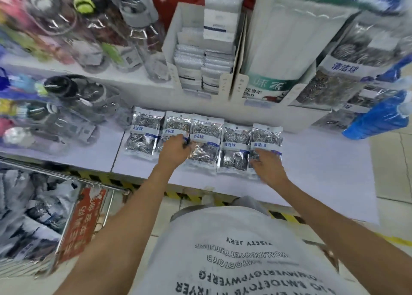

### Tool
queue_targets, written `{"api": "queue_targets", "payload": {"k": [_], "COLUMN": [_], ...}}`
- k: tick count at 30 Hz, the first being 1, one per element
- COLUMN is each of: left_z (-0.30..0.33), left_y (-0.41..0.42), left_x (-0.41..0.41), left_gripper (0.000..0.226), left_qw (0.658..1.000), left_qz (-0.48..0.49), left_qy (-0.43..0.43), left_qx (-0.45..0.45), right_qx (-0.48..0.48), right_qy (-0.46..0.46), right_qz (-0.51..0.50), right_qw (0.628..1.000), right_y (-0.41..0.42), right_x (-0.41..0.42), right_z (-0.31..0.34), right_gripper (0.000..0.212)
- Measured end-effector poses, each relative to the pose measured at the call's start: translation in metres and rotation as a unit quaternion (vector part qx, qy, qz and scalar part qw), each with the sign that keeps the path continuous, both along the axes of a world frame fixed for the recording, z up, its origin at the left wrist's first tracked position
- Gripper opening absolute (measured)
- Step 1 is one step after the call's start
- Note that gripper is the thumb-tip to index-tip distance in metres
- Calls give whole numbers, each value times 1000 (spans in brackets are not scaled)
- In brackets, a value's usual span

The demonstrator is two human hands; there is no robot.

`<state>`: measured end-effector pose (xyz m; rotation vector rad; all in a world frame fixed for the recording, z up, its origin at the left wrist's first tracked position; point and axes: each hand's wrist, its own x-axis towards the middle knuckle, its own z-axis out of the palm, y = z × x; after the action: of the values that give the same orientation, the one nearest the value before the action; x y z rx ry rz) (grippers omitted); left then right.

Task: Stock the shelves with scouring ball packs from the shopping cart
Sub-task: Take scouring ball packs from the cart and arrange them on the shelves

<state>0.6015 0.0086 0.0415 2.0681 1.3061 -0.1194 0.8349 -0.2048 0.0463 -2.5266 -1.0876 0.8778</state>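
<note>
Left hand (176, 146), right hand (266, 163) touching packs (236, 146).

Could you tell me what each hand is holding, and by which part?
Left hand grips the second pack mid-face; right hand rests on the fifth pack's lower part.

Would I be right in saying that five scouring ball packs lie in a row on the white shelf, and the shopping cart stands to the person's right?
Not quite. The head view shows the shopping cart on the person's left, not right. The rest holds: five scouring ball packs lie in a row on the white shelf.
</note>
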Motion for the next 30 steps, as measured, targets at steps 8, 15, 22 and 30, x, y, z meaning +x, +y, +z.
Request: {"api": "queue_targets", "payload": {"k": [8,15,22,30], "left_z": [34,38,32,15], "left_y": [-79,-174,-254,-272], "left_x": [-97,-198,-306,-402], "left_gripper": [60,60,49,40], "left_qw": [989,961,913,851], "left_qz": [73,245,383,507], "left_qy": [43,38,67,11], "left_qx": [122,121,127,139], "right_qx": [53,117,102,82], "right_qy": [-52,-53,-19,-17], "right_qz": [289,459,552,610], "right_qw": [954,879,828,788], "right_y": [38,37,33,59], "right_x": [-74,-179,-283,-404], "right_z": [33,38,40,37], "right_gripper": [53,57,55,53]}}
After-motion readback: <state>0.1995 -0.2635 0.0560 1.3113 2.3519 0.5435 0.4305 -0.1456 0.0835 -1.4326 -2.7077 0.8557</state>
